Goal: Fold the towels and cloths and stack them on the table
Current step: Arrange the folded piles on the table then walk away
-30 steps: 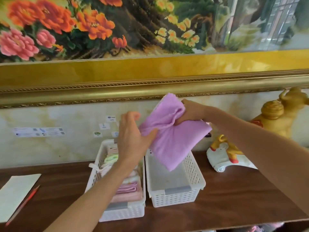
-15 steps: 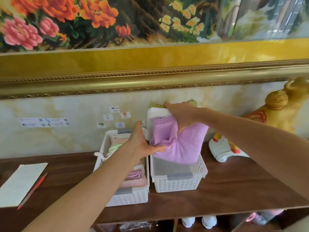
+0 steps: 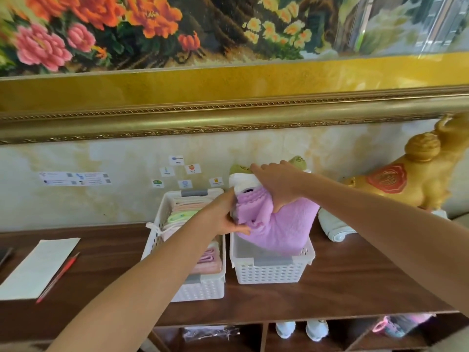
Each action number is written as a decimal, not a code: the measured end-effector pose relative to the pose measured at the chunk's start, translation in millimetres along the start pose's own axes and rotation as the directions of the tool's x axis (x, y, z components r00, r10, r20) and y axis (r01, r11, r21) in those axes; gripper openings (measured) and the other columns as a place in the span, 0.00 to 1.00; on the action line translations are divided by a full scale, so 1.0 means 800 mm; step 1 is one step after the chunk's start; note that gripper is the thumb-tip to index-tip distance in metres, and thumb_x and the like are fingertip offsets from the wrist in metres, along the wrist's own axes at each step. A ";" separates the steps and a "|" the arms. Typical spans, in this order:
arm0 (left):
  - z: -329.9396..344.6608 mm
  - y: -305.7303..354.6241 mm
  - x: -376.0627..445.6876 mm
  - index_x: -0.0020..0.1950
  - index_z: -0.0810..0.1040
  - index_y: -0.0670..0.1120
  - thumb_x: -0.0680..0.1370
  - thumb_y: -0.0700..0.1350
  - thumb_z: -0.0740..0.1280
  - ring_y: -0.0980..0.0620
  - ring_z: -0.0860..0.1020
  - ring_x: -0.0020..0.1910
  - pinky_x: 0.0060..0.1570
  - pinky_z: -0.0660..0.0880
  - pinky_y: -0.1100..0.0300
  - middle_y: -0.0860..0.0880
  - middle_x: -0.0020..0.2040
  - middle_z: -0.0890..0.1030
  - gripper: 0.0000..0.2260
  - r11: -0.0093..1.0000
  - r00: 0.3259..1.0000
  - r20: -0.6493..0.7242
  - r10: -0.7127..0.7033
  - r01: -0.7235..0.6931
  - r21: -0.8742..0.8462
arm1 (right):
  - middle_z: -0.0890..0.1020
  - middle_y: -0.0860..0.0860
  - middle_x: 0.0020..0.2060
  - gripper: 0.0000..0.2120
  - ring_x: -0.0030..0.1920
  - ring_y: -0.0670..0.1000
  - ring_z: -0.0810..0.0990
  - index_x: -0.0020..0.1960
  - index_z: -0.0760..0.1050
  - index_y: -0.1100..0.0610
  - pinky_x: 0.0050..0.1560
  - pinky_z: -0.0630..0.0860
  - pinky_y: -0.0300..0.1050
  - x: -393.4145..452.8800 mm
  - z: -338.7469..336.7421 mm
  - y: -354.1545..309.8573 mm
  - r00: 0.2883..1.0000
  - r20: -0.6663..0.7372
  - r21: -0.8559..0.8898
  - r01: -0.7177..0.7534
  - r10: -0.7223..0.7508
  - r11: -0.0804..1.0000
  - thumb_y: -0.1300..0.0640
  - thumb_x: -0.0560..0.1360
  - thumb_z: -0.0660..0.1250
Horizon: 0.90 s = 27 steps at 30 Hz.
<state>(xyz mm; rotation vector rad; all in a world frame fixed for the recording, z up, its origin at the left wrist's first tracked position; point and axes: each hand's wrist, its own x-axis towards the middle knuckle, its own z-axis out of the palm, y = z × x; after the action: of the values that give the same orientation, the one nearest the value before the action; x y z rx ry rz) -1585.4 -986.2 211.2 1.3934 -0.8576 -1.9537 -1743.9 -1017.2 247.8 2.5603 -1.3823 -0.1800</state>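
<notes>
A folded lilac towel stands on edge inside the right white basket on the dark wooden table. My right hand grips its top from above, thumb curled under the fold. My left hand holds the towel's left edge, fingertips pinching it low down. Behind the lilac towel in the same basket stand a white cloth and a green one. The left white basket holds several folded pastel cloths on edge.
A sheet of paper and a red pen lie at the table's left. A golden figurine and a rolled white cloth stand at the right. A gold picture frame hangs close above. Shelves below hold shoes.
Both hands have lowered the lilac towel from mid-air down into the right basket, against the cloths at its back. The camera has tipped downward.
</notes>
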 end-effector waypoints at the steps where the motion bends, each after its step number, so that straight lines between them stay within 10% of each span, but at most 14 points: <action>1: -0.001 0.001 0.000 0.73 0.66 0.41 0.81 0.33 0.58 0.43 0.76 0.57 0.43 0.80 0.56 0.40 0.71 0.70 0.20 0.999 1.000 -0.006 -0.013 0.013 0.038 | 0.71 0.48 0.41 0.47 0.46 0.53 0.76 0.65 0.58 0.56 0.52 0.73 0.52 -0.003 0.005 -0.002 1.000 -0.004 -0.006 0.001 -0.001 1.000 0.42 0.57 0.79; 5: -0.021 0.006 0.014 0.62 0.77 0.41 0.78 0.36 0.66 0.42 0.77 0.60 0.59 0.75 0.41 0.40 0.62 0.78 0.12 0.975 0.999 0.035 -0.023 0.015 0.220 | 0.75 0.51 0.46 0.47 0.48 0.53 0.76 0.67 0.57 0.57 0.53 0.73 0.51 -0.009 0.016 -0.004 1.000 -0.010 -0.007 0.024 -0.024 1.000 0.42 0.58 0.79; 10: -0.025 0.006 0.020 0.57 0.78 0.39 0.78 0.36 0.64 0.42 0.79 0.56 0.45 0.81 0.46 0.39 0.56 0.80 0.09 0.904 0.999 0.008 -0.038 0.031 0.427 | 0.76 0.52 0.56 0.49 0.55 0.54 0.76 0.68 0.58 0.57 0.55 0.71 0.52 -0.016 0.034 -0.010 0.999 -0.005 -0.002 0.036 -0.036 0.999 0.40 0.58 0.79; 13: -0.030 0.016 0.030 0.49 0.79 0.41 0.76 0.32 0.61 0.42 0.82 0.48 0.46 0.82 0.49 0.42 0.46 0.81 0.09 0.655 0.938 -0.110 0.330 -0.143 0.742 | 0.74 0.54 0.62 0.55 0.61 0.56 0.75 0.72 0.53 0.58 0.61 0.72 0.56 -0.019 0.039 -0.010 0.999 0.014 0.030 0.029 -0.029 0.999 0.39 0.57 0.79; 16: -0.035 0.037 0.038 0.59 0.80 0.44 0.79 0.36 0.60 0.48 0.78 0.58 0.59 0.75 0.55 0.47 0.56 0.81 0.13 0.469 0.788 -0.042 0.614 -0.321 0.823 | 0.74 0.54 0.63 0.60 0.62 0.55 0.74 0.75 0.47 0.57 0.62 0.71 0.56 -0.024 0.046 -0.016 0.999 -0.007 0.004 0.050 -0.050 0.999 0.38 0.57 0.78; 23: -0.038 0.076 0.066 0.63 0.78 0.48 0.82 0.58 0.51 0.49 0.74 0.62 0.69 0.66 0.49 0.48 0.65 0.77 0.22 0.275 0.941 0.144 0.307 -0.233 0.933 | 0.76 0.52 0.59 0.62 0.56 0.54 0.76 0.77 0.42 0.56 0.57 0.74 0.53 -0.021 0.047 -0.023 0.996 -0.085 -0.057 0.036 -0.041 0.998 0.37 0.58 0.76; 27: -0.030 0.061 0.079 0.58 0.78 0.48 0.83 0.57 0.50 0.52 0.78 0.53 0.57 0.75 0.54 0.49 0.56 0.80 0.21 0.429 0.972 0.143 0.188 -0.212 0.878 | 0.75 0.51 0.57 0.59 0.55 0.53 0.76 0.77 0.44 0.57 0.57 0.72 0.50 -0.035 0.055 -0.027 0.998 -0.055 -0.069 0.035 -0.039 0.997 0.38 0.59 0.76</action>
<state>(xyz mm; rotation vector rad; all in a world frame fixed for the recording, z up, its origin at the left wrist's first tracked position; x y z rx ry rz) -1575.6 -1068.9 206.9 1.6604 -2.1804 -1.2831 -1751.2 -988.3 199.7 2.5166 -1.2873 -0.1577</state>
